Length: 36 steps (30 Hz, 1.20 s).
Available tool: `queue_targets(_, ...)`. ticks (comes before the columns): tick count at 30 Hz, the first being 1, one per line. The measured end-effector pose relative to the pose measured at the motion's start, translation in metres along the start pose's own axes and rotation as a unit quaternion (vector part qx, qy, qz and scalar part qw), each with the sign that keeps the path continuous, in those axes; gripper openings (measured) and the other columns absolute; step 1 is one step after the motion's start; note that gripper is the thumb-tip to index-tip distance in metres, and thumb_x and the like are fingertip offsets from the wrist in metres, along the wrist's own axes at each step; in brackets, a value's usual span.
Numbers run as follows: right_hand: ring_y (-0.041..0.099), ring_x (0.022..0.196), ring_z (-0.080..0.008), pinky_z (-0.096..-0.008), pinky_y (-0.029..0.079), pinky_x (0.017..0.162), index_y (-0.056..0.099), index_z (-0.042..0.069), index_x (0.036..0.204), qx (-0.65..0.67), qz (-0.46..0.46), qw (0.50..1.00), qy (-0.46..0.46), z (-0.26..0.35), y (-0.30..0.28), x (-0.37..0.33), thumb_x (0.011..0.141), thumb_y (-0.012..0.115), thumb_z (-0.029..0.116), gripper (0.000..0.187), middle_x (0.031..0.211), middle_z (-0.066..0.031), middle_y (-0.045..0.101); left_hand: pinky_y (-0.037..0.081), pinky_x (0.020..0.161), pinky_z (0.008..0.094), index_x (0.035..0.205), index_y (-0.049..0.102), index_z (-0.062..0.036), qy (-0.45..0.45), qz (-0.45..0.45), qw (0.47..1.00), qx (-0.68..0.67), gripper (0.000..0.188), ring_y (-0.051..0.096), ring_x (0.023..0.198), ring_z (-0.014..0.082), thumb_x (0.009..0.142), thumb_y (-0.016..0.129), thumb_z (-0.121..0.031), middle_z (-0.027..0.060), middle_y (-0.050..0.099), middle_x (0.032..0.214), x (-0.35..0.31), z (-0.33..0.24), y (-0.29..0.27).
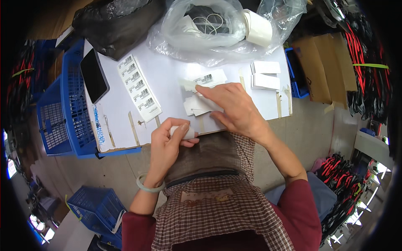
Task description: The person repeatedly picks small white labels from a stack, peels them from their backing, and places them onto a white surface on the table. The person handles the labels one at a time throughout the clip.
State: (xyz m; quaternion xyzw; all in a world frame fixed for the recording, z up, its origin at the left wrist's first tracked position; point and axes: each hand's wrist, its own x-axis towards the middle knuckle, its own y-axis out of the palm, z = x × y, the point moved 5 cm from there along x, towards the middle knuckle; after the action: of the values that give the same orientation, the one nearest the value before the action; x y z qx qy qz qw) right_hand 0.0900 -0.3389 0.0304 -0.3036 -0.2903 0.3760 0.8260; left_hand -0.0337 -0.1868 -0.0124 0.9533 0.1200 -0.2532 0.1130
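Note:
My left hand [166,142] is closed around a small wad of white paper tags [183,132] at the front edge of the table; the fingers cover part of it. Over a loose pile of white paper tags [196,105] reaches my right hand [236,106], its thumb apart from the stretched fingers. A blurred, pale slip [188,85] shows just beyond its fingertips. Behind the pile lies a white tag with a barcode [210,78]. To the left, a strip of barcode labels [138,88] lies flat on the white tabletop [171,90].
A black phone [94,76] lies at the table's left edge. Stacked white tags [266,75] sit at right. Across the back are a black plastic bag [117,29], a clear plastic bag [201,52] and a white roll [257,28]. Blue crates [71,108] flank the left side.

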Motion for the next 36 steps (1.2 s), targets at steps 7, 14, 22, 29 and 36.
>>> queue_targets(7, 0.063, 0.090, -0.0231, -0.0373, 0.043, 0.091, 0.051, 0.008, 0.140, 0.018, 0.000, 0.999, -0.030, -0.009, 0.000, 0.003, 0.076, 0.067, -0.005, 0.067, 0.103, -0.0076, 0.068, 0.055, 0.063, 0.0248, 0.107, 0.062, 0.0011, 0.069, -0.055, 0.991, 0.102, 0.016, 0.071, 0.073, 0.0162, 0.097, 0.060, -0.011, 0.0130, 0.071, 0.087, 0.006, -0.001, 0.008)
queue_targets(14, 0.060, 0.107, -0.0226, -0.0375, 0.040, 0.097, 0.045, 0.011, 0.145, -0.020, 0.078, 0.997, -0.021, -0.010, 0.008, 0.005, 0.077, 0.067, -0.002, 0.072, 0.116, -0.0070, 0.066, 0.051, 0.054, 0.0331, 0.093, 0.062, -0.0003, 0.213, -0.146, 0.875, 0.410, 0.031, 0.066, 0.059, 0.0253, 0.077, 0.083, -0.017, 0.0153, 0.067, 0.076, 0.007, -0.024, 0.024)
queue_targets(22, 0.060, 0.105, -0.0231, -0.0367, 0.041, 0.093, 0.047, 0.010, 0.144, -0.035, 0.093, 0.995, -0.033, -0.013, 0.009, 0.006, 0.077, 0.066, -0.002, 0.071, 0.117, -0.0072, 0.066, 0.050, 0.053, 0.0366, 0.089, 0.061, -0.0023, 0.274, -0.154, 0.818, 0.482, 0.030, 0.066, 0.060, 0.0291, 0.075, 0.083, -0.018, 0.0130, 0.067, 0.074, 0.015, -0.026, 0.022)
queue_targets(29, 0.060, 0.103, -0.0237, -0.0360, 0.043, 0.089, 0.050, 0.009, 0.141, -0.042, 0.097, 0.994, -0.036, -0.013, 0.003, 0.010, 0.076, 0.068, -0.001, 0.069, 0.117, -0.0078, 0.066, 0.050, 0.053, 0.0354, 0.089, 0.061, -0.0020, 0.273, -0.147, 0.820, 0.482, 0.029, 0.066, 0.060, 0.0279, 0.076, 0.082, -0.017, 0.0126, 0.066, 0.072, 0.015, -0.031, 0.023)
queue_targets(36, 0.060, 0.099, -0.0229, -0.0355, 0.044, 0.087, 0.055, 0.008, 0.136, -0.032, 0.087, 0.995, -0.042, -0.017, 0.003, 0.010, 0.077, 0.069, 0.001, 0.061, 0.110, -0.0068, 0.068, 0.049, 0.052, 0.0359, 0.089, 0.062, -0.0007, 0.290, -0.142, 0.801, 0.504, 0.026, 0.065, 0.059, 0.0265, 0.077, 0.080, -0.015, 0.0124, 0.065, 0.072, 0.016, -0.035, 0.025)
